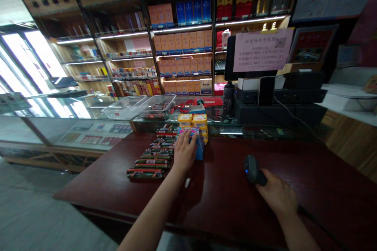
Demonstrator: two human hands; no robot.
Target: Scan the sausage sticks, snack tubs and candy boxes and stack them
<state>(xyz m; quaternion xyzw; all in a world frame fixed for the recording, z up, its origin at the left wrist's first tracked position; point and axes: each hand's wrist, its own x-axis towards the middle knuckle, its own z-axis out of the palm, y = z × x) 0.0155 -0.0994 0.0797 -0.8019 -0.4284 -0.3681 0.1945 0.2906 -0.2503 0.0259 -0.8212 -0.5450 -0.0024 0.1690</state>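
My left hand (185, 151) reaches forward over a dark red counter (224, 200) and closes its fingers round a blue box (199, 148). The box stands beside small yellow-lidded jars (193, 120) and right of a long row of thin packets (153, 155). My right hand (277, 194) grips a black handheld scanner (251, 169), which shows a blue light and points toward the left; its cable trails off to the right.
A glass showcase (88, 125) carries clear plastic trays (138, 106). A black register with a screen and a paper notice (262, 49) stands at the back right, next to a dark bottle (228, 96). Shelves of boxed goods (182, 43) line the back wall.
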